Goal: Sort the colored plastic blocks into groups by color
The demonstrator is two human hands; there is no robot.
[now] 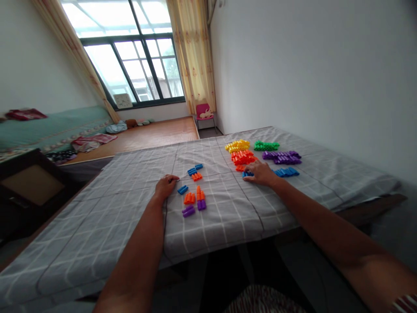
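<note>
My right hand (259, 173) is at the row of small blue plastic tubes (286, 172), its fingers bent down over the blue tubes (247, 174) at the row's left end. My left hand (165, 186) rests on the cloth with fingers curled together; whether anything is in them is hidden. Just right of it lie a blue pair (183, 189), another small blue group (194, 170) and orange tubes (196, 176). Closer to me are more orange tubes (189, 198), an upright-looking orange cluster (200, 192) touching purple tubes (202, 204), and a separate purple pair (188, 211).
Beyond my right hand lie piles of orange (243, 157), yellow (237, 145), green (266, 146) and purple tubes (282, 157). A grey checked cloth (130, 208) covers the table. The white wall (309, 78) borders the right side. A pink chair (203, 109) stands behind.
</note>
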